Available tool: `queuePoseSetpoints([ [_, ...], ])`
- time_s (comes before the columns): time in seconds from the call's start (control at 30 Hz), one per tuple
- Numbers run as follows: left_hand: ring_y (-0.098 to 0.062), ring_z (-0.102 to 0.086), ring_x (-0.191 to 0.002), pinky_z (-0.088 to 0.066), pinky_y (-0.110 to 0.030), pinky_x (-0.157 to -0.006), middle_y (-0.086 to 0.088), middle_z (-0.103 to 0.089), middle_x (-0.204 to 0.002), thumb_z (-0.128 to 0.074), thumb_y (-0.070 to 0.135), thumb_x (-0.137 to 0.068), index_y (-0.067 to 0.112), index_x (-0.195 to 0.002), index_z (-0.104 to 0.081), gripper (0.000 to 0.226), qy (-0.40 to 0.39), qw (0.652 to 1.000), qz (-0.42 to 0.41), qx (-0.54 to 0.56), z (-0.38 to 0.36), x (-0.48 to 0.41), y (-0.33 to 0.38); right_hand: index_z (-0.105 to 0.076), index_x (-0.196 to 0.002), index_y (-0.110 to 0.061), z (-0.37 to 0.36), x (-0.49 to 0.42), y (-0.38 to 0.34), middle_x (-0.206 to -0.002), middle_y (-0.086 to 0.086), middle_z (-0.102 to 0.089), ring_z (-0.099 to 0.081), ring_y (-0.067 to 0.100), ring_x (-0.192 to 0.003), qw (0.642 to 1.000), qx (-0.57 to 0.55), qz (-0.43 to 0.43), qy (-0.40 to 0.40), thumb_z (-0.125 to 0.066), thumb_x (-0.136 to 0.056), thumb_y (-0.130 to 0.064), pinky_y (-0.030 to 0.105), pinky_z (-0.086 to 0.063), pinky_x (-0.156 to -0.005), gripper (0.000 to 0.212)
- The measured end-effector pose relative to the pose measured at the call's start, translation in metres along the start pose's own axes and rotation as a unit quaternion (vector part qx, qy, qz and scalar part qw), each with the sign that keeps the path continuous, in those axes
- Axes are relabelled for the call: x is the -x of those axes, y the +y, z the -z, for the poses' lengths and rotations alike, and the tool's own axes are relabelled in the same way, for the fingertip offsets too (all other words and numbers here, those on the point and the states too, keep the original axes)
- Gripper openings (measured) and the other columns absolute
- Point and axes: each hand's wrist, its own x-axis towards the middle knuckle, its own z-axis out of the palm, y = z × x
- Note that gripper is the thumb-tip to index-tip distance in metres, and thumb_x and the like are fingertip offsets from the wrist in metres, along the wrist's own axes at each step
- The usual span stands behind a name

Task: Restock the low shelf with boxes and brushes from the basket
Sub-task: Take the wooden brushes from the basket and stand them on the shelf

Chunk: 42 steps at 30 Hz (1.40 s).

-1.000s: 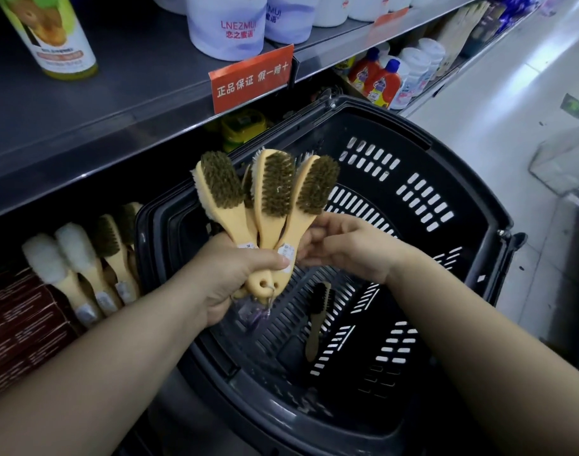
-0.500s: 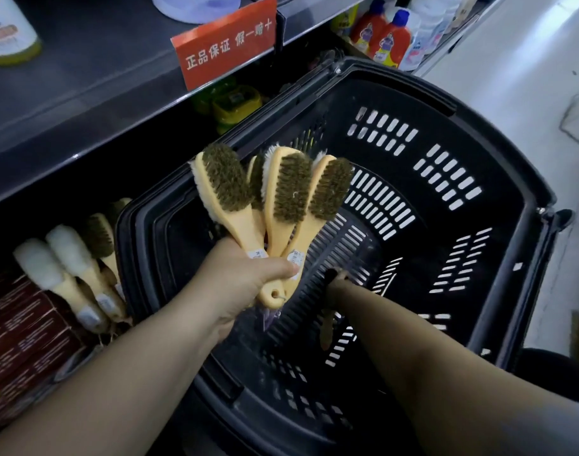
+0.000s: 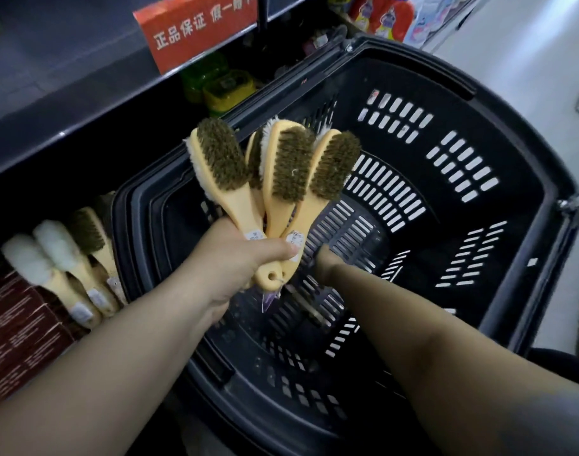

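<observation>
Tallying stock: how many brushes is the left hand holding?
4 brushes in the left hand: leftmost, one half hidden behind it, middle, rightmost. More may be hidden behind.

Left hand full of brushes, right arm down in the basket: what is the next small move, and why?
Probably grip the dim brush on the basket floor: the right hand reaches toward it, while the left hand holds the brush bunch above.

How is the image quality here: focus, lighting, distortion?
Head view: the brushes in the left hand are sharp and well lit; the right hand, low in the basket, is dim and smeared; the shelved brushes sit in shadow; wide-angle distortion bows the basket's rim.
</observation>
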Motion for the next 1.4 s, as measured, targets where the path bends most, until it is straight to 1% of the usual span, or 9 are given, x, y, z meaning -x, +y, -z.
queuePoseSetpoints([
  [0.1, -0.004, -0.066, -0.054, -0.041, -0.011, -0.039, 0.005, -0.072, -0.066, -0.073, 0.001, -0.072, 0.015, -0.087, -0.068, 0.021, -0.012, 1.000, -0.013, -0.003, -0.002, -0.004, 0.000, -0.043, -0.133, -0.002, 0.007, 0.003, -0.002, -0.133, 0.019, -0.049, -0.049, 0.031, -0.121, 0.992, 0.114, 0.034, -0.043, -0.054, -0.093, -0.021, 0.037, -0.039, -0.099, 0.045],
  [0.33, -0.011, -0.069, -0.065, -0.045, -0.017, -0.045, -0.002, -0.074, -0.080, -0.074, 0.003, -0.071, 0.013, -0.092, -0.068, 0.024, -0.012, 1.000, -0.006, 0.006, -0.008, -0.003, 0.001, -0.037, -0.142, -0.009, -0.041, -0.001, 0.006, -0.144, 0.013, -0.041, -0.042, 0.025, -0.130, 0.939, 0.281, 0.102, -0.169, -0.051, -0.094, -0.016, 0.034, -0.033, -0.109, 0.051],
  [0.47, -0.007, -0.066, -0.057, -0.041, -0.012, -0.041, -0.002, -0.073, -0.076, -0.074, 0.000, -0.072, 0.011, -0.093, -0.068, 0.024, -0.009, 1.000, -0.011, 0.014, -0.010, -0.003, 0.000, -0.013, -0.149, -0.008, -0.064, 0.003, 0.006, -0.153, 0.012, -0.026, -0.030, 0.028, -0.139, 0.931, 0.312, 0.106, -0.155, -0.049, -0.094, -0.014, 0.043, -0.033, -0.108, 0.066],
  [0.63, -0.007, -0.068, -0.062, -0.048, -0.016, -0.044, 0.000, -0.074, -0.078, -0.073, -0.001, -0.073, 0.013, -0.088, -0.068, 0.021, -0.027, 0.999, -0.013, 0.015, -0.016, -0.005, 0.001, -0.024, -0.145, -0.010, -0.062, 0.007, 0.015, -0.145, 0.009, -0.040, -0.044, 0.028, -0.129, 0.925, 0.343, 0.130, -0.100, -0.049, -0.094, -0.018, 0.044, -0.045, -0.098, 0.058],
  [0.87, 0.001, -0.058, -0.042, -0.035, -0.008, -0.034, 0.009, -0.067, -0.055, -0.072, -0.002, -0.074, 0.013, -0.082, -0.065, 0.019, -0.024, 1.000, -0.014, 0.002, -0.020, -0.015, 0.006, -0.060, -0.122, -0.008, 0.039, 0.023, -0.012, -0.124, 0.013, -0.060, -0.058, 0.029, -0.111, 0.979, 0.151, 0.093, -0.101, -0.055, -0.092, -0.019, 0.038, -0.047, -0.094, 0.033],
  [1.0, 0.001, -0.055, -0.037, -0.030, -0.007, -0.032, 0.010, -0.064, -0.050, -0.071, -0.001, -0.075, 0.013, -0.080, -0.063, 0.017, -0.031, 0.999, -0.021, 0.012, -0.028, -0.020, 0.012, -0.054, -0.098, -0.004, 0.087, 0.063, -0.003, -0.092, 0.013, -0.064, -0.059, 0.016, -0.061, 0.991, -0.066, 0.043, -0.105, -0.043, -0.099, -0.017, 0.024, -0.052, -0.052, 0.018],
  [1.13, -0.001, -0.056, -0.039, -0.032, -0.007, -0.034, 0.007, -0.065, -0.054, -0.071, 0.001, -0.076, 0.014, -0.080, -0.063, 0.016, -0.024, 0.998, -0.036, 0.039, -0.037, -0.021, 0.019, -0.049, -0.085, -0.012, 0.114, 0.126, 0.015, -0.065, 0.002, -0.047, -0.040, 0.008, -0.043, 0.944, -0.316, 0.060, -0.073, -0.038, -0.100, -0.024, 0.018, -0.035, -0.038, 0.022],
  [1.23, -0.017, -0.063, -0.063, -0.041, -0.019, -0.054, -0.005, -0.070, -0.075, -0.071, 0.005, -0.076, 0.014, -0.088, -0.066, 0.015, -0.030, 0.996, -0.034, 0.073, -0.044, -0.015, 0.024, -0.052, -0.089, -0.015, 0.123, 0.168, 0.015, -0.056, -0.002, -0.044, -0.033, 0.009, -0.041, 0.894, -0.434, 0.101, -0.032, -0.035, -0.098, -0.034, 0.020, -0.026, -0.042, 0.027],
  [1.4, -0.010, -0.063, -0.050, -0.043, -0.016, -0.042, 0.000, -0.069, -0.063, -0.068, 0.003, -0.078, 0.009, -0.089, -0.066, 0.012, -0.050, 0.986, -0.034, 0.158, -0.044, 0.016, 0.024, -0.059, -0.097, -0.012, 0.111, 0.222, -0.004, -0.074, 0.003, -0.051, -0.043, 0.010, -0.055, 0.816, -0.555, 0.159, 0.023, -0.036, -0.098, -0.019, 0.022, -0.035, -0.051, 0.023],
])
